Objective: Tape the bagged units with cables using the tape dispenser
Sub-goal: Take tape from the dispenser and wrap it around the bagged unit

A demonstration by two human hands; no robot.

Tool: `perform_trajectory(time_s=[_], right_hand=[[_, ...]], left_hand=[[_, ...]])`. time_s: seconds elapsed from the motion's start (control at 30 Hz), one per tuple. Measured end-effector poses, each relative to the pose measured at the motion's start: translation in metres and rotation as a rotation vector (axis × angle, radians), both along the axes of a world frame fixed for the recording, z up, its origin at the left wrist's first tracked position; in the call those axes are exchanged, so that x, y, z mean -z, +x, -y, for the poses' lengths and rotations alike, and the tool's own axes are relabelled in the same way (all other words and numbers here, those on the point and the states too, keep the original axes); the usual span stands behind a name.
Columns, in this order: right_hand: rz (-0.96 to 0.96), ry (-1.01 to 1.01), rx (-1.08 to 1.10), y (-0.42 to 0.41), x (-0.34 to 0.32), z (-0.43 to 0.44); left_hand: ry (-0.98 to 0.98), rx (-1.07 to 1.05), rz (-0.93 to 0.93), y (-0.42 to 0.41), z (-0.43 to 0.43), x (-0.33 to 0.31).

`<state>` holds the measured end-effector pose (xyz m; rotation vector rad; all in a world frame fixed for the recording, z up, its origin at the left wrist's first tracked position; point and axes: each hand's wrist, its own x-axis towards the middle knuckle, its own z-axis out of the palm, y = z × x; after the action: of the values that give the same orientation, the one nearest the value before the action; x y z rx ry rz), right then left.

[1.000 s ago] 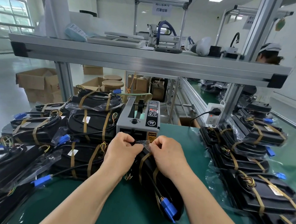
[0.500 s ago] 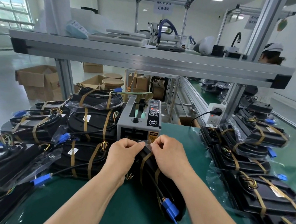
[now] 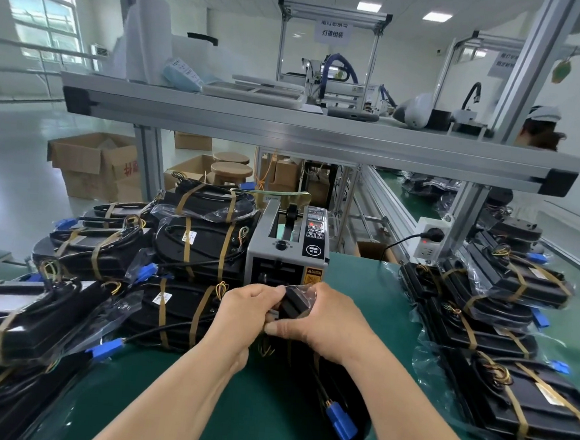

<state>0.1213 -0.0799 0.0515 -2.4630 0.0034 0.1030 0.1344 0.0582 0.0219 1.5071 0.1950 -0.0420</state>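
Near the far edge of the counter [image 3: 199,416], right by the tape dispenser [image 3: 286,254], the left grip [image 3: 248,311] and right grip [image 3: 324,323] are both curled around one black bagged unit [image 3: 333,386].

Both bare forearms extend forward and converge. Left hand [image 3: 247,314]: fingers curled, gripping the far end of the bagged unit [image 3: 311,386]. Right hand [image 3: 326,322]: fingers curled over the same end, thumb extended toward the left hand.

Black bagged units [image 3: 194,247], tan tape bands [image 3: 224,249], blue connector [image 3: 341,421], green mat [image 3: 268,407], grey tape dispenser [image 3: 288,254]
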Motion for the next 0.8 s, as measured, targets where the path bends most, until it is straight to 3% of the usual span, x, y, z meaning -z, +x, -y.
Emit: perform_trajectory(time_s=[0.17, 0.3, 0.5, 0.63, 0.8], right_hand=[[0.018, -0.025, -0.013, -0.007, -0.008, 0.003], [0.065, 0.264, -0.024, -0.024, -0.023, 0.018], [0.198, 0.726, 0.006, -0.057, -0.014, 0.032], [0.258, 0.856, 0.075, -0.073, 0.005, 0.038], [0.239, 0.862, -0.016, -0.082, 0.006, 0.045]], left_hand=[[0.058, 0.102, 0.102, -0.022, -0.002, -0.011], [0.105, 0.160, 0.293, -0.044, 0.004, -0.033], [0.422, 0.237, 0.617, -0.081, 0.020, -0.049], [0.433, 0.246, 0.670, -0.085, 0.018, -0.051], [0.669, 0.296, 0.670, -0.062, 0.009, -0.065]])
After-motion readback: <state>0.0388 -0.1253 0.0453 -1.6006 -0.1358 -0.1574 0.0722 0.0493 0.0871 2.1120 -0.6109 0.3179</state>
